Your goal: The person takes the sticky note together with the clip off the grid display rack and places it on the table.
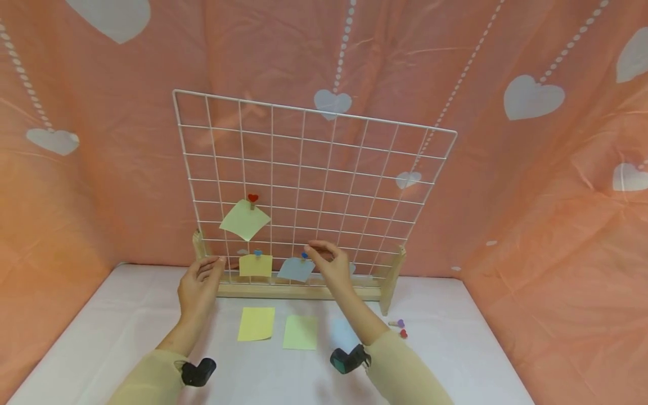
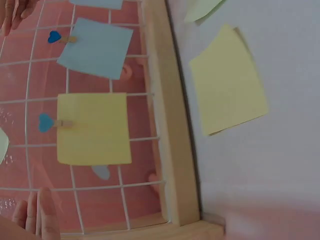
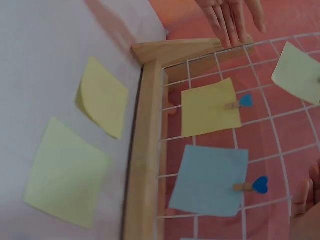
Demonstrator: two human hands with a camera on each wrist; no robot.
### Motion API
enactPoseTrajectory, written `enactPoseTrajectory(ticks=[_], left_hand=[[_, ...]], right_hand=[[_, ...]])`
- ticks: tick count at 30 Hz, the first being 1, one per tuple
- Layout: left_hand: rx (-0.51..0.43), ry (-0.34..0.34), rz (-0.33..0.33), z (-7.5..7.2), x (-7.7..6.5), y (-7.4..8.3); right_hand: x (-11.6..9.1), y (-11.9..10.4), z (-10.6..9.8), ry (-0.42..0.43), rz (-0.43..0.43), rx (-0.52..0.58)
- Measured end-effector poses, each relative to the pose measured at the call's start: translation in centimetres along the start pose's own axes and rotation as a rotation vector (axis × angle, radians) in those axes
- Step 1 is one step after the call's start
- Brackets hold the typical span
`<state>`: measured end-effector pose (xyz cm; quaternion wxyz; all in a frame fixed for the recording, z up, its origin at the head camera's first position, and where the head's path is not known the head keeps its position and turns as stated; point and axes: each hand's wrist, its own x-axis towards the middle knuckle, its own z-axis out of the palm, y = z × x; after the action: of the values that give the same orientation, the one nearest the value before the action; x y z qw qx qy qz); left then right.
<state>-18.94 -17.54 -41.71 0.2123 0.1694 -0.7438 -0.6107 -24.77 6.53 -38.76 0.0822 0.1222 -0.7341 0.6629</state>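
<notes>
Beside the lower left part of a white wire grid [image 1: 286, 166] is my left hand [image 1: 201, 281], fingers extended, holding nothing. My right hand [image 1: 331, 267] hovers by the dark blue heart clothespin [image 3: 259, 185]; the right wrist view shows a gap between them. That clothespin fastens a blue sticky note [image 3: 210, 181] to the grid. Left of it hangs a yellow note [image 2: 94, 129] under a light blue heart clothespin [image 2: 46, 122]. Higher up, a red heart clothespin [image 1: 253, 198] holds a tilted pale green note [image 1: 245, 220]. Another blue note [image 2: 97, 2] shows partly at the left wrist view's top.
The grid stands in a wooden base [image 1: 298, 292]. On the white table [image 1: 455, 326] before it lie yellow [image 1: 256, 324], pale green [image 1: 300, 332] and blue [image 1: 344, 334] notes. Purple [image 1: 400, 323] and red [image 1: 403, 333] heart clothespins lie right. A pink curtain [image 1: 506, 169] surrounds the table.
</notes>
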Motion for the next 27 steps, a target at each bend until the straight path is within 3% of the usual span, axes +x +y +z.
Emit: enactPoseTrajectory(ticks=[8, 18, 23, 27], left_hand=[[-0.062, -0.01, 0.007, 0.3, 0.9, 1.0], [-0.121, -0.013, 0.036, 0.7, 1.6, 2.4], [-0.225, -0.033, 0.009, 1.0, 1.9, 3.6], [-0.239, -0.064, -0.008, 1.1, 2.0, 4.2]], right_hand=[[1.6, -0.6, 1.3, -0.01, -0.102, -0.04], [3.1, -2.9, 3.4, -0.024, -0.117, -0.052], [4.0, -4.0, 4.6, -0.063, -0.186, -0.084], [4.5, -4.8, 5.5, -0.083, -0.198, -0.11]])
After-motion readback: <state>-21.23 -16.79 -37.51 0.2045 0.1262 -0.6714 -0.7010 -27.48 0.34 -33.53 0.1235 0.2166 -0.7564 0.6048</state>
